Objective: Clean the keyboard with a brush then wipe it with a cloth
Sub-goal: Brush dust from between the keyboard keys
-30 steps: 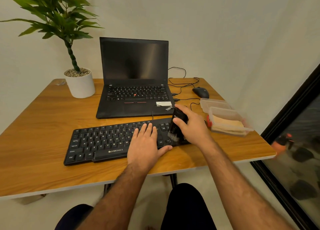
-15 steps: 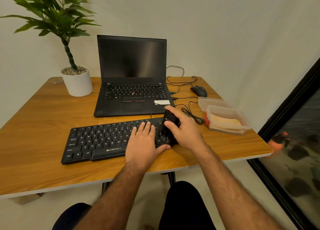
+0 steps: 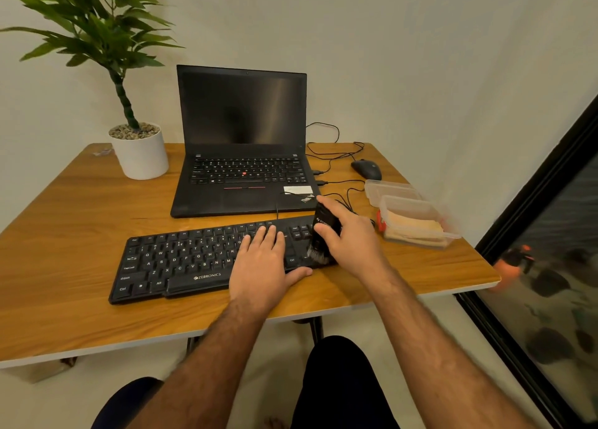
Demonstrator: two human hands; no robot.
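keyboard (image 3: 194,260) lies black along the near edge of the wooden table (image 3: 64,221), in front of an open laptop (image 3: 242,144). left hand (image 3: 263,267) rests flat on its right half, fingers straight. right hand (image 3: 352,241) grips a black brush (image 3: 322,237), bristles down on the keys at the keyboard's right end. just right sit two clear plastic containers: the near one (image 3: 417,225) holds a folded beige cloth (image 3: 411,229); what the far one (image 3: 393,191) holds cannot be told.
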